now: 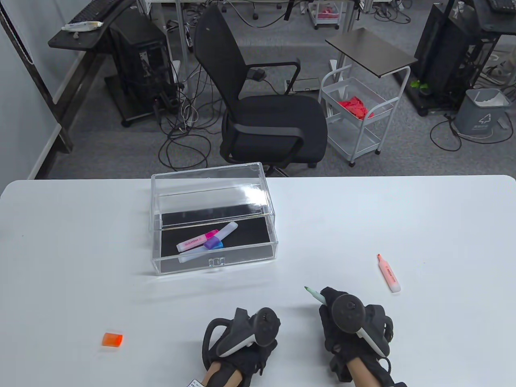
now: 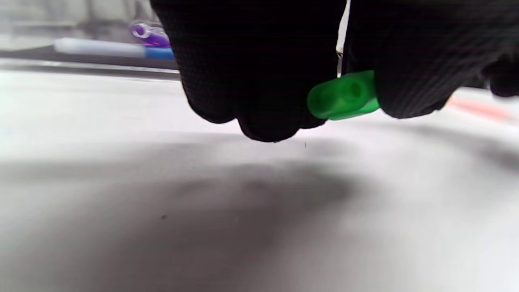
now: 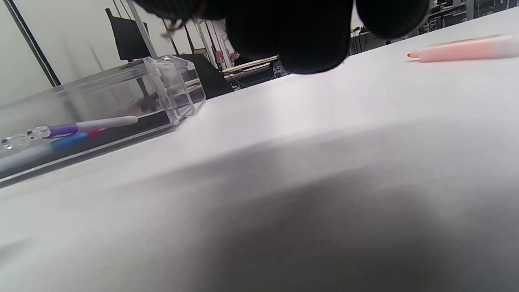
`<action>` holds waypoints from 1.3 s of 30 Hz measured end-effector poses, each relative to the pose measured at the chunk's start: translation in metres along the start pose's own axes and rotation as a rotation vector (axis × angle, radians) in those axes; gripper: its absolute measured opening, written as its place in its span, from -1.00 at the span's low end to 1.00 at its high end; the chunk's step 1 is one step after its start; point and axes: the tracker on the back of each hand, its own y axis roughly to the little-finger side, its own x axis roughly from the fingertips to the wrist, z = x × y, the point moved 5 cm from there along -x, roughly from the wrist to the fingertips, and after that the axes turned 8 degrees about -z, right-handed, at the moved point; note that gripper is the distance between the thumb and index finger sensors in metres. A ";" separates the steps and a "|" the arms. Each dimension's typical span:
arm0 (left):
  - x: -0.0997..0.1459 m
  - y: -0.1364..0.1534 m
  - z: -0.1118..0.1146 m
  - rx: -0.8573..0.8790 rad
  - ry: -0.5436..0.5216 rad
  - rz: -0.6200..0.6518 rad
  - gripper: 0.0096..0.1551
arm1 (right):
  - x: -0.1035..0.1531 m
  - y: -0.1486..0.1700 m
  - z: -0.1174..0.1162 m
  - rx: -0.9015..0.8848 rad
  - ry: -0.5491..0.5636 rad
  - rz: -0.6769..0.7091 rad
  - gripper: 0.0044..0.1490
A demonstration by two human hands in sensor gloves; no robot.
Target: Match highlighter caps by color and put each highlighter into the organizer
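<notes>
My right hand [image 1: 342, 322] grips an uncapped green highlighter [image 1: 316, 295] near the table's front edge, its tip pointing up-left. My left hand [image 1: 242, 342] lies left of it and pinches the green cap [image 2: 344, 95] between curled fingers [image 2: 259, 73]. The clear organizer [image 1: 213, 217] stands at mid-table with its drawer pulled out. Inside it lie pink [image 1: 197, 240], purple [image 1: 219, 237] and blue [image 1: 201, 252] capped highlighters. An uncapped orange highlighter [image 1: 389, 273] lies at the right. Its orange cap [image 1: 112, 340] sits at the front left.
The white table [image 1: 423, 225] ends at its far edge [image 1: 363, 177] behind the organizer. Beyond it stand a black office chair [image 1: 266, 109] and a white cart [image 1: 356, 117].
</notes>
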 end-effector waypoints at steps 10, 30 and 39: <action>-0.001 0.056 -0.013 0.539 -0.074 -0.068 -0.35 | 0.008 -0.019 -0.008 0.010 -0.028 0.078 -0.38; 0.009 0.123 -0.010 1.072 -0.249 -0.204 -0.39 | 0.048 -0.097 -0.043 0.130 -0.094 0.373 -0.33; 0.007 0.105 -0.008 1.055 -0.238 -0.169 -0.39 | 0.050 -0.101 -0.046 0.145 -0.084 0.366 -0.32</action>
